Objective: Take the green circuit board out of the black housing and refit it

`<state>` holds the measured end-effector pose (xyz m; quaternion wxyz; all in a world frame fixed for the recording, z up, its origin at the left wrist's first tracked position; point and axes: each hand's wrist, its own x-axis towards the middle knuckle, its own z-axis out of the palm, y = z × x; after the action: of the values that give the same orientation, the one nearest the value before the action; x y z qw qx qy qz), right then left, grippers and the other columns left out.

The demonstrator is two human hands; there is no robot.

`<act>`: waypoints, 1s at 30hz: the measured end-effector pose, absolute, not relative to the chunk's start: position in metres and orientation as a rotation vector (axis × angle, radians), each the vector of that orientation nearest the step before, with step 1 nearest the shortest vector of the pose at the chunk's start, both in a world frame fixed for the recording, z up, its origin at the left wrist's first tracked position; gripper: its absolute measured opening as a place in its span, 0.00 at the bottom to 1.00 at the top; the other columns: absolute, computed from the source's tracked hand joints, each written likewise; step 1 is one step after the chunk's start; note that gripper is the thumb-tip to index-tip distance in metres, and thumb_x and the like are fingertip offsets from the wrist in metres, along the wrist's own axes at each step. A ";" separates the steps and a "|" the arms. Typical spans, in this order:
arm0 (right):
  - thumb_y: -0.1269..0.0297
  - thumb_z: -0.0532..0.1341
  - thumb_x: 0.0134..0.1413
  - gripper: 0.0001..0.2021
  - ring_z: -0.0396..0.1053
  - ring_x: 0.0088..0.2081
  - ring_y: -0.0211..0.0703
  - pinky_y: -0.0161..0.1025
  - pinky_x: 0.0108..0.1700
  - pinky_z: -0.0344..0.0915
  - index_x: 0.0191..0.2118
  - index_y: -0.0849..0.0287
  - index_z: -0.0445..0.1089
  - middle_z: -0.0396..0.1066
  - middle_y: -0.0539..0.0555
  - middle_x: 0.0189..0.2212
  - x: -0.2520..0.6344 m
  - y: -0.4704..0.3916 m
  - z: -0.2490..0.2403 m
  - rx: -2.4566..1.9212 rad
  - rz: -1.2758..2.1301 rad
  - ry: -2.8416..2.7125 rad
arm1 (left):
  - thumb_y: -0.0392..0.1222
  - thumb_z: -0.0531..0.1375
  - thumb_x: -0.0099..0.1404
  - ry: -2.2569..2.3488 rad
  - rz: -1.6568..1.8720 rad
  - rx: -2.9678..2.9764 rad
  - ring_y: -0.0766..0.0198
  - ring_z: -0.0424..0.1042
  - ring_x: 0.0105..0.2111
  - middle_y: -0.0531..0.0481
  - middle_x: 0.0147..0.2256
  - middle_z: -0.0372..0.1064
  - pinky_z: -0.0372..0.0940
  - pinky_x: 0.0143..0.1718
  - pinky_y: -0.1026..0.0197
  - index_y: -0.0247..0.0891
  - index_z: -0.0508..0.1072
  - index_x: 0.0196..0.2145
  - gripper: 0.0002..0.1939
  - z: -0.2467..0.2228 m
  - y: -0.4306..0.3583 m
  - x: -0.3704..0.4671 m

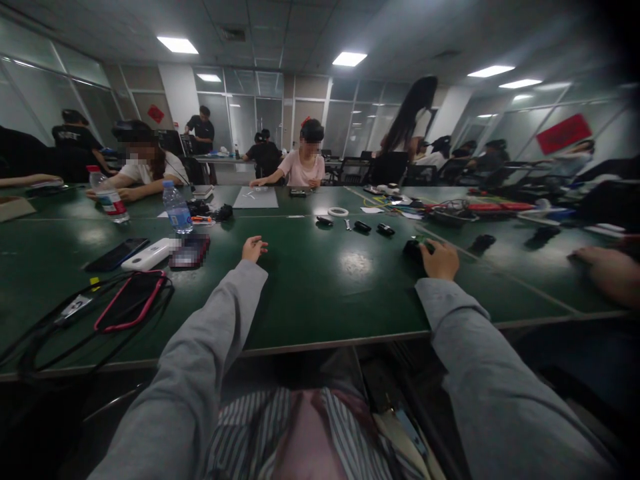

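"Head view: what is the right grip (443, 261) doing?"

"It is holding a small black object with a green part (412, 249), fingers narrow, down at the glossy dark-green counter (330, 300)."

"And the left grip (254, 249)?"

"It is hovering empty, fingers loosely parted. Three black oblong pieces (363, 227) are lying farther back, between the two."

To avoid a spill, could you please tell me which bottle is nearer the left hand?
The blue-capped bottle; the red-capped bottle is farther left of the left hand.
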<state>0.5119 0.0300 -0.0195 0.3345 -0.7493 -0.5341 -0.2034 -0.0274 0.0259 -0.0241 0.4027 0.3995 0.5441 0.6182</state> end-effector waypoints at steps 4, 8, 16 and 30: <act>0.49 0.50 0.58 0.24 0.58 0.49 0.55 0.50 0.44 0.57 0.50 0.60 0.70 0.64 0.69 0.45 0.509 0.033 -0.024 -2.047 -0.478 -1.375 | 0.32 0.55 0.60 1.391 1.541 1.032 0.71 0.68 0.22 0.47 0.32 0.71 0.58 0.24 0.67 0.35 0.66 0.41 0.11 -0.025 0.028 -0.028; 0.47 0.54 0.53 0.28 0.57 0.51 0.60 0.53 0.45 0.57 0.54 0.60 0.65 0.60 0.69 0.48 0.508 0.032 -0.028 -2.100 -0.447 -1.344 | 0.32 0.55 0.60 1.402 1.533 1.047 0.71 0.68 0.22 0.47 0.32 0.71 0.58 0.24 0.67 0.35 0.66 0.41 0.10 -0.025 0.028 -0.028; 0.58 0.55 0.53 0.28 0.56 0.51 0.59 0.51 0.47 0.58 0.57 0.68 0.59 0.60 0.71 0.47 0.476 0.036 -0.027 -2.068 -0.476 -1.380 | 0.32 0.56 0.60 1.358 1.561 1.043 0.72 0.67 0.20 0.49 0.30 0.71 0.56 0.22 0.69 0.35 0.66 0.40 0.09 -0.026 0.029 -0.027; 0.63 0.55 0.56 0.33 0.53 0.57 0.52 0.49 0.58 0.54 0.65 0.64 0.43 0.57 0.62 0.56 0.180 0.000 -0.014 -0.999 -0.176 -2.064 | 0.51 0.65 0.53 0.987 1.358 0.950 0.64 0.73 0.30 0.45 0.45 0.67 0.67 0.32 0.60 0.49 0.61 0.54 0.32 -0.015 0.009 0.013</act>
<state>0.1798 0.0001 -0.0139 0.4086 -0.3966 -0.8191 -0.0697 0.0127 0.0090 -0.0150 0.5699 0.4048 0.4205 0.5784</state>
